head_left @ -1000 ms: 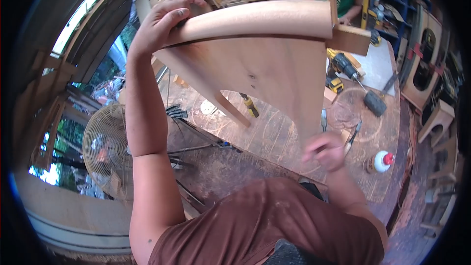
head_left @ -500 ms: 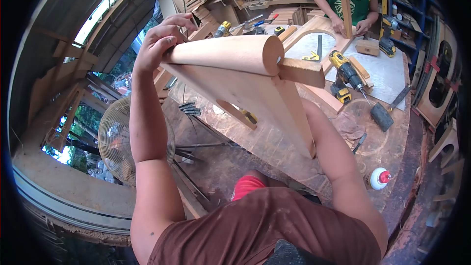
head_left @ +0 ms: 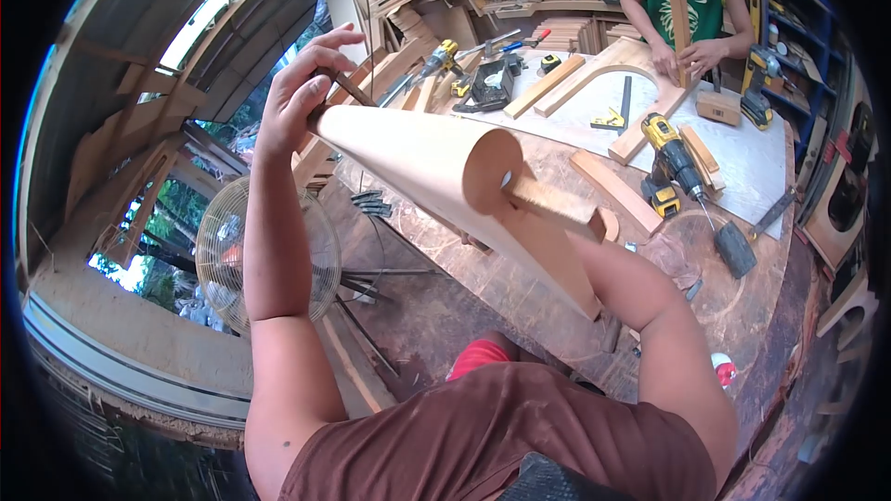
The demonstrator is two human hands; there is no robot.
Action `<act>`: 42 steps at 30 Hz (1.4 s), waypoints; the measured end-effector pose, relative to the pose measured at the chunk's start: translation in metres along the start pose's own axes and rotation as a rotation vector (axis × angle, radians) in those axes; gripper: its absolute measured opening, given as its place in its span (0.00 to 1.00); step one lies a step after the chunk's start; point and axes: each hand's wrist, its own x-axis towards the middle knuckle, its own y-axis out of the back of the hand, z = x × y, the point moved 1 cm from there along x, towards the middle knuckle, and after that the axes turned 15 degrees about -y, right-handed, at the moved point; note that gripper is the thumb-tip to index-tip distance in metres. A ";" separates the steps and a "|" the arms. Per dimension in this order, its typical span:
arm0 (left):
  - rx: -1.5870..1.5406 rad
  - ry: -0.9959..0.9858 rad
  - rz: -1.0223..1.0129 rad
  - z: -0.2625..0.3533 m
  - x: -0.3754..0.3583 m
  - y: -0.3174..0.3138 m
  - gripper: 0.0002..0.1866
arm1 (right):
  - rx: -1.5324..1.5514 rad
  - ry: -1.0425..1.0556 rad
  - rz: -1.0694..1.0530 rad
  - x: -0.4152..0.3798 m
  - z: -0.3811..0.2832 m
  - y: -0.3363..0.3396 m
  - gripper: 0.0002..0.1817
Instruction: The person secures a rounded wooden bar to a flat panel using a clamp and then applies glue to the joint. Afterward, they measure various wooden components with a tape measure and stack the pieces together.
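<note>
A large pale wooden workpiece with a rounded, roll-like top edge and a flat panel below is held up before me, tilted. My left hand is at its far left end, thumb and bent fingers closed round that end. A thin brown wooden bar juts out beside those fingers. My right forearm reaches behind the panel's lower right side, and the hand itself is hidden there. A shorter block sticks out from the workpiece's right side, near its round end.
On the workbench are a yellow cordless drill, a dark mallet head, a square and wood strips. A co-worker holds an upright stick across the bench. A fan stands at left.
The workpiece has turned and tipped, so its round end faces me more and has swung lower and left. My left hand stays at its far end. The view has shifted slightly.
</note>
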 end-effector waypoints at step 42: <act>-0.111 0.525 0.045 0.038 -0.001 -0.016 0.37 | 0.062 0.243 -0.108 0.053 0.017 -0.024 0.22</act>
